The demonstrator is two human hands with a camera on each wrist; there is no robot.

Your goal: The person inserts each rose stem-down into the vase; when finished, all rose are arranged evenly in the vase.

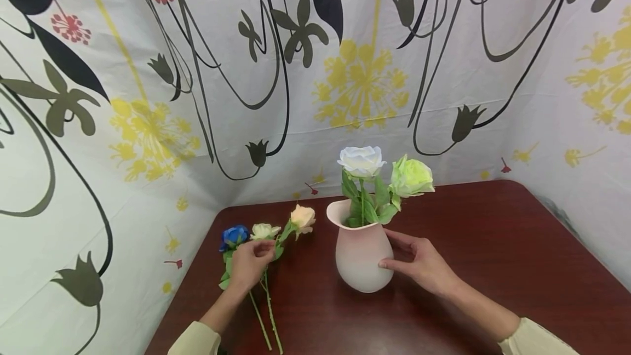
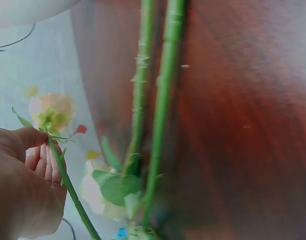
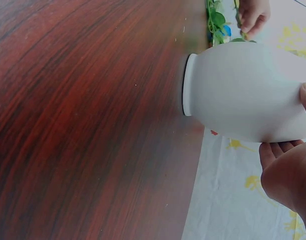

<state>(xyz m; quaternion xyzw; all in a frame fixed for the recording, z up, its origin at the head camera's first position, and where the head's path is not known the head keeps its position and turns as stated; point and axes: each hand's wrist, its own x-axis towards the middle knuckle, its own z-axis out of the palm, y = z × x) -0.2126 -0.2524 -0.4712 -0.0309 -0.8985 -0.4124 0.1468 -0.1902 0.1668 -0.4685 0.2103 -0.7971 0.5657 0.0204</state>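
Note:
My left hand [image 1: 250,262] pinches the green stem of a peach rose [image 1: 302,218] just below its bloom, between thumb and fingertips; the left wrist view shows this stem [image 2: 73,192] slanting down from the fingers. Under and beside that hand lie a blue rose [image 1: 234,236] and a cream rose [image 1: 264,230], their stems pointing to the table's front. My right hand [image 1: 419,262] grips the right side of a pale pink-and-white vase [image 1: 363,262], thumb in front and fingers behind. Upright in the vase stand a white rose [image 1: 362,161] and a lime-green rose [image 1: 411,176], which leans right.
The dark red wooden table [image 1: 305,316] carries everything. Behind it and at both sides hangs a white cloth [image 1: 315,97] printed with flowers, close to the table's back edge. The vase's flared rim [image 1: 340,215] points left, towards the loose roses.

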